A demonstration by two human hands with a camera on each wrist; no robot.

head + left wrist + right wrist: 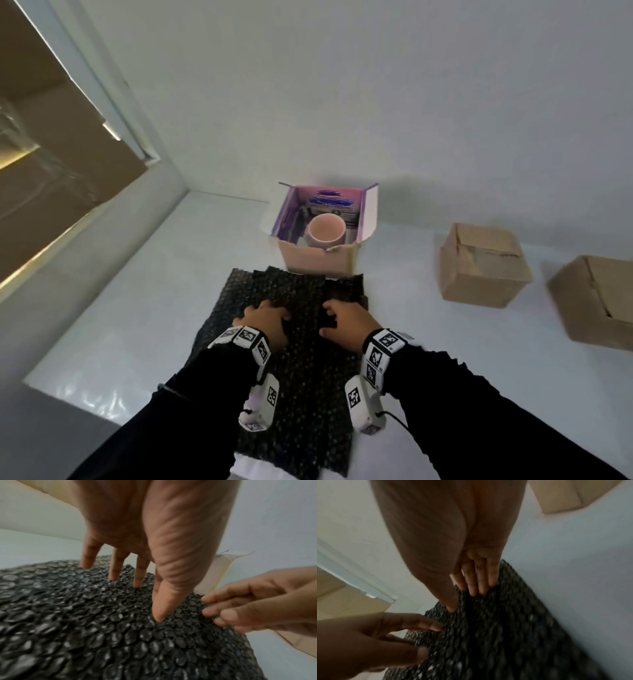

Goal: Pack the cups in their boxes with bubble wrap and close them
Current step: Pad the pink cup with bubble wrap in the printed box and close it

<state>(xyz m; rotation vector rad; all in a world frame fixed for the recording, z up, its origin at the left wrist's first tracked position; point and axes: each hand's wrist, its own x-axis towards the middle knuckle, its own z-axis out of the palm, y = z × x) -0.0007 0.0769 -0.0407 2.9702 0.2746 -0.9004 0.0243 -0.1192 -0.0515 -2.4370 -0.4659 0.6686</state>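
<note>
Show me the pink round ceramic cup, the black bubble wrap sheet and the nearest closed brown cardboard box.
pink round ceramic cup [326,229], head view, inner wall
black bubble wrap sheet [308,387], head view, middle between the wrists
closed brown cardboard box [479,274], head view, front face

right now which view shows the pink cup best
The head view: the pink cup sits upright inside the open purple-lined box, its rim and inside clear. The left wrist view catches only that box's outer wall behind the black bubble wrap; the right wrist view shows neither cup nor its box.

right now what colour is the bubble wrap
Black, with glossy bubbles; the bubble wrap shows best in the left wrist view.
</note>
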